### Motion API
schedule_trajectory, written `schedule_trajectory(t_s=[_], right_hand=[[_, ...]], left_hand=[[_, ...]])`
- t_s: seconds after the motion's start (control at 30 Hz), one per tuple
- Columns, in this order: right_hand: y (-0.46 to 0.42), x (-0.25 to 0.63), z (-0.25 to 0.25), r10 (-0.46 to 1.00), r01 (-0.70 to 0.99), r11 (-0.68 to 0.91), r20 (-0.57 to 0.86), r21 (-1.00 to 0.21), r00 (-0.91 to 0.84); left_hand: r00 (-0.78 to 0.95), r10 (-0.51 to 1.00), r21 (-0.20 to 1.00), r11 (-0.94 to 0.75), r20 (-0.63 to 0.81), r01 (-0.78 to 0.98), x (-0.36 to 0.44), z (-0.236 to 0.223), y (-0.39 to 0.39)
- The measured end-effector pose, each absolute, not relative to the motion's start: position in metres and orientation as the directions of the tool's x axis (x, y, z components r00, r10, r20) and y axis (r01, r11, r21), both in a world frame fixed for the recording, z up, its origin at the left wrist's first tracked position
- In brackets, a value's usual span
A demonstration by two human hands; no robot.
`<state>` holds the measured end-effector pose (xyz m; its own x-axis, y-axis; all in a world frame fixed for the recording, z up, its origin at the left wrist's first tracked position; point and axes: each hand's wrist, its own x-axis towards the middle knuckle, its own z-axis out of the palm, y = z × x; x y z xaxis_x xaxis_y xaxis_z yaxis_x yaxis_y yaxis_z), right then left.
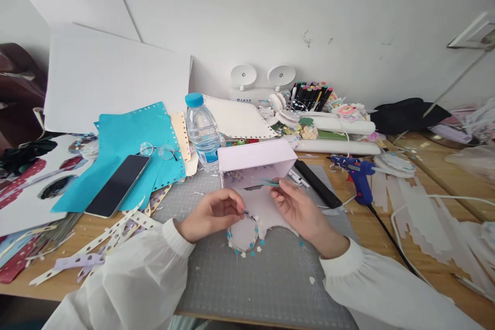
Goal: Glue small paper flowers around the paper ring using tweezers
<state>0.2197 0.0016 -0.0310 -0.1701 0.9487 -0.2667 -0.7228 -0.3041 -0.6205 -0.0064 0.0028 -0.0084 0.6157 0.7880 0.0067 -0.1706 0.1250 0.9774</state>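
Note:
My left hand [214,214] is closed in a pinch at the top edge of a round white paper piece [244,234], which has small blue and white flower shapes around its rim. Between the fingers of my right hand [296,203] are thin teal tweezers [271,182], pointing left across the mouth of a pale lilac paper box [259,156]. Small specks of decoration lie inside that box. Under and between my hands spreads a torn-edged pale paper sheet [270,211] on the grey cutting mat [247,289].
A water bottle [203,131] stands behind my left hand. Farther left, a phone [118,185] and glasses [158,150] rest on blue paper [127,134]. To the right are a blue glue gun [359,175] with a cable and a black bar [317,184]. Marker pens [311,97] stand near the wall.

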Motion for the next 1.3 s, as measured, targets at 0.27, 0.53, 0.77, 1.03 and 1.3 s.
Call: schedule_trajectory(t_s=[0.27, 0.53, 0.77, 1.03, 1.3], right_hand=[[0.002, 0.22, -0.032, 0.945, -0.707, -0.299, -0.302, -0.64, -0.127], [-0.001, 0.22, -0.031, 0.96, -0.658, -0.256, -0.268, -0.708, -0.086], [-0.001, 0.217, -0.031, 0.97, -0.624, -0.191, -0.241, -0.758, -0.004], [-0.005, 0.214, -0.032, 0.987, -0.409, -0.022, -0.084, -0.912, 0.136], [-0.01, 0.215, -0.025, 0.966, -0.007, 0.167, 0.162, -0.986, 0.203]], left_hand=[[0.715, 0.694, 0.905, 0.354, -0.085, -0.235, -0.008, -0.006, 0.003], [0.754, 0.655, 0.979, 0.119, 0.048, -0.165, -0.006, -0.007, 0.004], [0.505, 0.859, 0.921, 0.129, 0.081, -0.368, -0.009, -0.01, 0.007], [0.447, 0.894, 0.864, 0.226, 0.0, -0.451, -0.011, -0.007, 0.01], [0.473, 0.879, 0.812, 0.323, -0.067, -0.486, -0.009, -0.006, 0.01]])
